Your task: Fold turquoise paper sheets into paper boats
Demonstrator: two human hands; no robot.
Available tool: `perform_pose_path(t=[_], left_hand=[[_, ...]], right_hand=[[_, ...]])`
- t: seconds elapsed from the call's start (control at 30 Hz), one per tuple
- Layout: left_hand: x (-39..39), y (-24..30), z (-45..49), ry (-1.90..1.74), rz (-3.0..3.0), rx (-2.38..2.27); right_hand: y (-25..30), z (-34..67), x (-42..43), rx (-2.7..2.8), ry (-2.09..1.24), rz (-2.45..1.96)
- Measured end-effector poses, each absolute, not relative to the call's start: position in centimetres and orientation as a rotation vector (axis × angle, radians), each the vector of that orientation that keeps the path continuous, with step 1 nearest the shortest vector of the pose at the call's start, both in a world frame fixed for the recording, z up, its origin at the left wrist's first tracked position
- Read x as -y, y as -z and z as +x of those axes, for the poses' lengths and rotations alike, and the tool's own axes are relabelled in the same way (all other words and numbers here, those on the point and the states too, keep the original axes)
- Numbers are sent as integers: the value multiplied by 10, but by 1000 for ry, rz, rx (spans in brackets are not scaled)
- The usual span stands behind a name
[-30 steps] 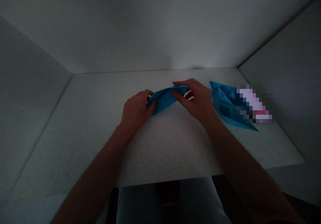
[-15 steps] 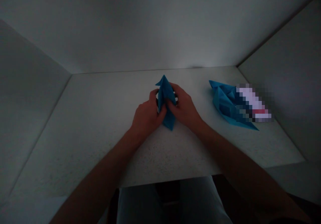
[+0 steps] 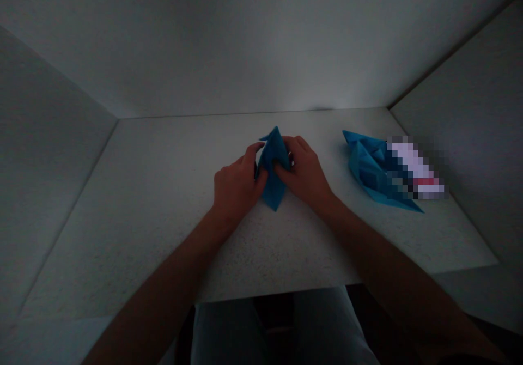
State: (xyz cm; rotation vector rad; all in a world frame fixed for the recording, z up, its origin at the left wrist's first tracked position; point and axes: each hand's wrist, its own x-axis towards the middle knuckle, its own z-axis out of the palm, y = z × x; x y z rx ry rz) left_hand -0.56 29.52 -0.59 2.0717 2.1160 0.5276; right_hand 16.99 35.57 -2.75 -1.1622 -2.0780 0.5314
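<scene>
A folded piece of blue paper (image 3: 273,170) stands between my two hands over the middle of the white table (image 3: 143,201). Its pointed ends face away from me and toward me. My left hand (image 3: 235,188) pinches its left side with thumb and fingers closed. On the other side, my right hand (image 3: 304,174) grips it, fingers curled on the paper. Both hands nearly touch each other around the paper.
A finished blue paper boat (image 3: 371,171) lies on the table at the right, with a blurred white object (image 3: 414,169) on its right part. White walls enclose the table at the back, left and right. My legs show below the table's front edge.
The paper was stretched flat and wide between my hands; my hands have come together and the paper now stands as a narrow pointed shape. In the last half second it barely moved.
</scene>
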Motion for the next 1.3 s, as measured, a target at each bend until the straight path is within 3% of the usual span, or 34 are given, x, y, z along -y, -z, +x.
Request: perform_pose_path(t=[0.77,0.9,1.0,1.3], left_hand=[[-301,-4,-21,-629,1967,-2142],[-300,-6,-20,-609,1909,-2204],[-302,-6,-21,-560,1864,-2256],[-306,2,-25,-513,1929,-2186]], right_hand=[[13,174,-354,2052,-471,-1148],[3,169,-334,2097,-238,-1019],[-4,162,-316,2348,-381,-829],[2,151,-316,2539,-520,-1262]])
